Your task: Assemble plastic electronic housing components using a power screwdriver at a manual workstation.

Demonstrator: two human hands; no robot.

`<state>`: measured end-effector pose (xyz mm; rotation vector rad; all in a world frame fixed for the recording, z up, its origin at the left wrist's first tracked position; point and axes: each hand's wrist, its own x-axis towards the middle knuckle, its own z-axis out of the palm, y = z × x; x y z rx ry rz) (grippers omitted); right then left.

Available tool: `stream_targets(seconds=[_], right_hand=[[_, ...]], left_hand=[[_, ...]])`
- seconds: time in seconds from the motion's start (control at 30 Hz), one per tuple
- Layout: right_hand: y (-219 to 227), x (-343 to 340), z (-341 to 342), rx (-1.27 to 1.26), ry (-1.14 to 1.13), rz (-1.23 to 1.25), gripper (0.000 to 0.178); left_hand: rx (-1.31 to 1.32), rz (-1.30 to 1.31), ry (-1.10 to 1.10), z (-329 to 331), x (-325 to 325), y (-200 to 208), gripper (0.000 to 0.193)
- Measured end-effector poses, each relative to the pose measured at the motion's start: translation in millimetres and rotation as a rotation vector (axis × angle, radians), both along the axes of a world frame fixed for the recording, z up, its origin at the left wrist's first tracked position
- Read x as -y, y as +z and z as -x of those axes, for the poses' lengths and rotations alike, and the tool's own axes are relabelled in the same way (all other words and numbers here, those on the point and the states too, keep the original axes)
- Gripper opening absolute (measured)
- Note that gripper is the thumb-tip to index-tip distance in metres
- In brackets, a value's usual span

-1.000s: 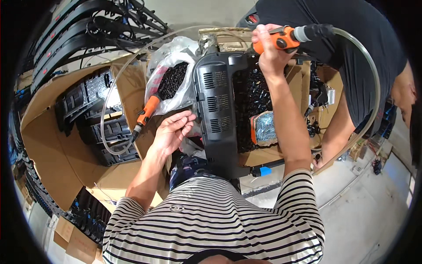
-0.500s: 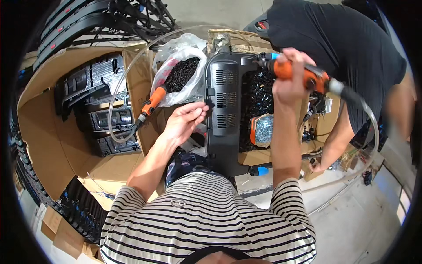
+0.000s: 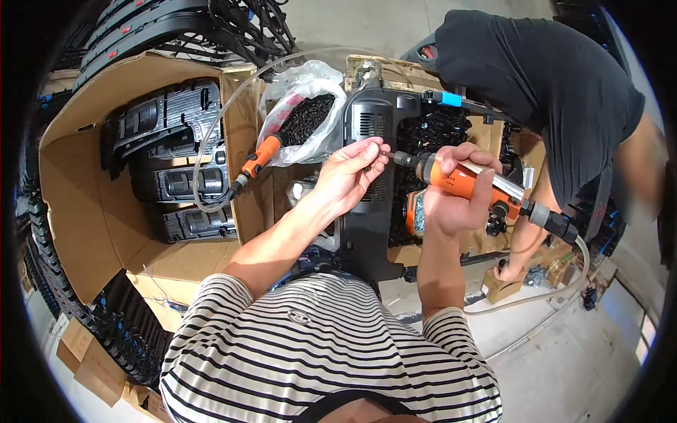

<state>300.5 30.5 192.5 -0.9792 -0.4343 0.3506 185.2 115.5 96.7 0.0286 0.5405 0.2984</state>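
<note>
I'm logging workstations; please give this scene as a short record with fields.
Right hand: grips an orange cylindrical handheld driver
Left hand: at the driver's tip; anything pinched is too small to tell
Beneath left hand: long black plastic panel with slotted vents
Left of panel: translucent plastic bag of small black pieces
Left side: open brown cardboard box holding black plastic covers; another orange driver near its right edge
Right side: person in dark clothing, bending

Open over lower half of black vented panel (image 3: 363, 243), between forearms (image 3: 282, 233). Blocked higher up by left hand (image 3: 349, 176), right hand (image 3: 455, 208) and orange driver (image 3: 458, 181), strung across. Hemmed in at right by co-worker's arm (image 3: 536, 225) and clear hose (image 3: 584, 262). Passable into carton (image 3: 88, 190) from left; crossed near its right side by looped hose (image 3: 198, 169). Tight beside panel's upper left: plastic bag (image 3: 330, 144).
</note>
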Motion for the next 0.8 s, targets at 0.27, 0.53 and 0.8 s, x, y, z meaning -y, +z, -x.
stream_targets(seconds=[0.27,0.53,0.8], right_hand=[[-18,-24,0,0.04,-0.099,0.013,0.023],[-46,-86,-53,0.177,-0.146,0.141,0.009],[-63,-111,-69,0.25,-0.083,0.147,0.005]], left_hand=[[-0.037,-0.002,-0.02,-12,-8,-9,0.023],[-0.165,-0.031,-0.058,23,-19,-14,0.031],[-0.25,-0.17,-0.035,85,-22,-52,0.02]])
